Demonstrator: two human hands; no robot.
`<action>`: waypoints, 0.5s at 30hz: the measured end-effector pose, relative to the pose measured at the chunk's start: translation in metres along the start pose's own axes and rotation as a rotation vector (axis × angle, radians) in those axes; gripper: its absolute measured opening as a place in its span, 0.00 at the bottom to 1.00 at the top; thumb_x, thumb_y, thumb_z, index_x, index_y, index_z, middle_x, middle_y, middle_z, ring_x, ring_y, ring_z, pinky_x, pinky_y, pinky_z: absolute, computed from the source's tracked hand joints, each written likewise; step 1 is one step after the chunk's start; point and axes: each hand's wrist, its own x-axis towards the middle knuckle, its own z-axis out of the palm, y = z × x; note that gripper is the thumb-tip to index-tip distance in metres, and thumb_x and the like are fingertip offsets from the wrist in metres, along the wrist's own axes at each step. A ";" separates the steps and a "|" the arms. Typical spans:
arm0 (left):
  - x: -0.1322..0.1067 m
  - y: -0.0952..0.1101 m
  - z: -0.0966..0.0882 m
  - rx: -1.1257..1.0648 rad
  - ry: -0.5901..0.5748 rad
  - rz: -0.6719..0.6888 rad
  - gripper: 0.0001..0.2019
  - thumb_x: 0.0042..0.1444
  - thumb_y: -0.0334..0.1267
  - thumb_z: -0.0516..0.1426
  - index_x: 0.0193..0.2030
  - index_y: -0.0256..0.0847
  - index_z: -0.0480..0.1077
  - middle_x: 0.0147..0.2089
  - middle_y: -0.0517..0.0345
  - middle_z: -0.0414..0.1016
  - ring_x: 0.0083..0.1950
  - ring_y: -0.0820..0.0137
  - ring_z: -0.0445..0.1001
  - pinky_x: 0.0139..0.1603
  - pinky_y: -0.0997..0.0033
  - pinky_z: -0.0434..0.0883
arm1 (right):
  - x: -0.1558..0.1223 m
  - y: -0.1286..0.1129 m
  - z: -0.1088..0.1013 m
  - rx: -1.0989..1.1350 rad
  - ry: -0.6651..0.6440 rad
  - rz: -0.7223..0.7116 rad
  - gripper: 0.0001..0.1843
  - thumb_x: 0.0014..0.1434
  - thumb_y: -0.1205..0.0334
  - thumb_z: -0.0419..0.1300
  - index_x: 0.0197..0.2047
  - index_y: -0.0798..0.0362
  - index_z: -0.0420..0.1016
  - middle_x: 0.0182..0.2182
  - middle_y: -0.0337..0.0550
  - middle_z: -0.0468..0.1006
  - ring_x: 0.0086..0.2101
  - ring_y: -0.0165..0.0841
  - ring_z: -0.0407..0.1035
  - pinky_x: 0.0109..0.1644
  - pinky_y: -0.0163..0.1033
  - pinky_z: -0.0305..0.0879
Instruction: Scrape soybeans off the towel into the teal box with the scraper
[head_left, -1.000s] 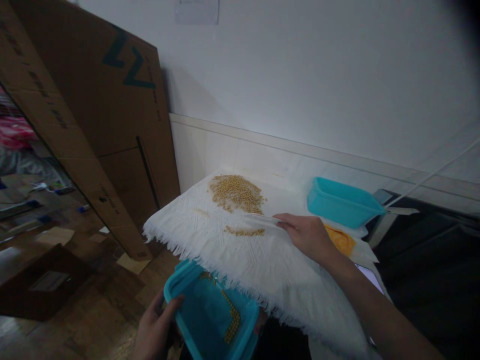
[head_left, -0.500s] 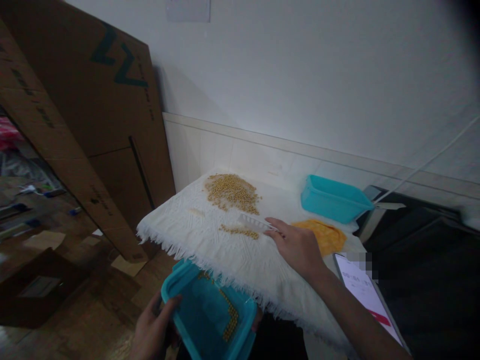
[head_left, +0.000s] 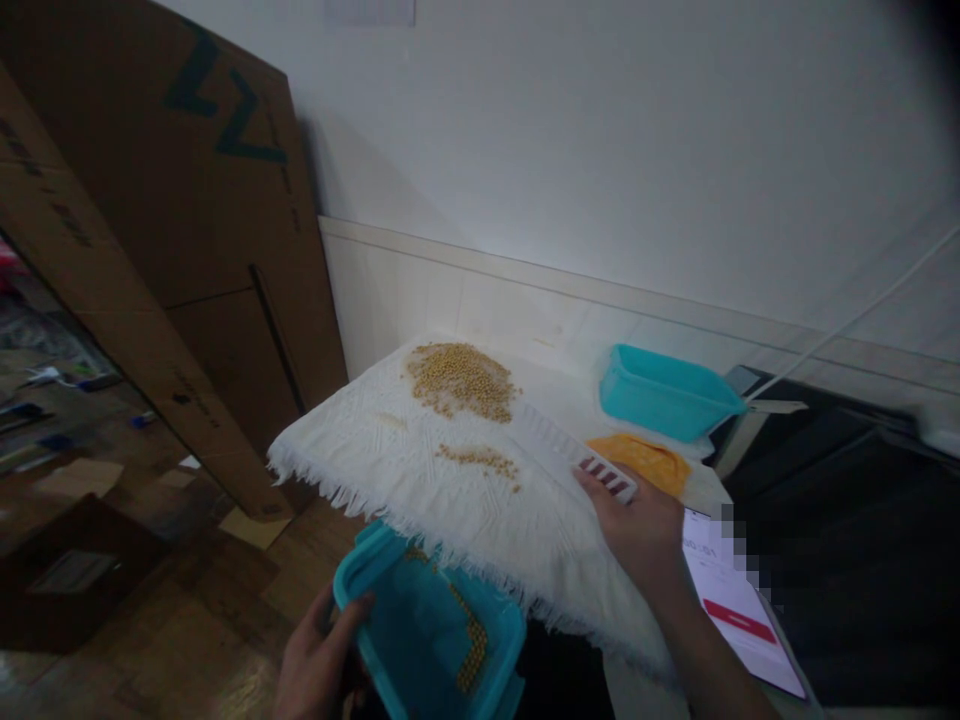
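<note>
My left hand (head_left: 319,660) grips the near-left rim of a teal plastic container (head_left: 435,635) held below the table's front edge; a line of yellow beans lies inside it. My right hand (head_left: 641,520) is closed on the end of a flat white slotted scraper (head_left: 559,448) that lies on a white fringed cloth (head_left: 420,480). A big heap of yellow beans (head_left: 459,378) sits at the cloth's far side. A small streak of beans (head_left: 480,460) lies nearer, left of the scraper.
A second teal container (head_left: 664,392) stands at the back right, with an orange cloth (head_left: 645,458) in front of it. A tablet (head_left: 739,610) lies by my right forearm. A large cardboard box (head_left: 150,230) leans at the left, over a wooden floor (head_left: 150,630).
My right hand has drawn back to the right, turning the scraper flat and away from the small streak of beans. The left hand still holds the teal container under the edge.
</note>
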 end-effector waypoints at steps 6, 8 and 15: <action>-0.005 0.005 0.006 -0.053 0.020 -0.003 0.34 0.44 0.61 0.74 0.51 0.39 0.78 0.15 0.70 0.67 0.13 0.71 0.65 0.13 0.76 0.58 | -0.037 -0.008 -0.016 -0.191 -0.071 -0.150 0.27 0.76 0.46 0.52 0.40 0.48 0.90 0.32 0.47 0.90 0.27 0.42 0.85 0.32 0.41 0.79; -0.008 0.009 0.008 -0.054 0.010 0.007 0.33 0.44 0.60 0.74 0.50 0.39 0.78 0.15 0.70 0.67 0.13 0.71 0.65 0.13 0.76 0.58 | -0.043 -0.012 -0.018 -0.189 -0.091 -0.197 0.27 0.77 0.49 0.51 0.41 0.47 0.90 0.35 0.47 0.91 0.29 0.42 0.86 0.34 0.40 0.80; -0.008 0.014 0.011 -0.099 -0.004 -0.035 0.34 0.42 0.61 0.75 0.49 0.41 0.77 0.15 0.71 0.66 0.14 0.75 0.62 0.13 0.78 0.58 | -0.051 -0.030 -0.023 -0.149 -0.053 -0.254 0.28 0.78 0.46 0.52 0.37 0.47 0.90 0.30 0.46 0.90 0.26 0.41 0.85 0.34 0.38 0.82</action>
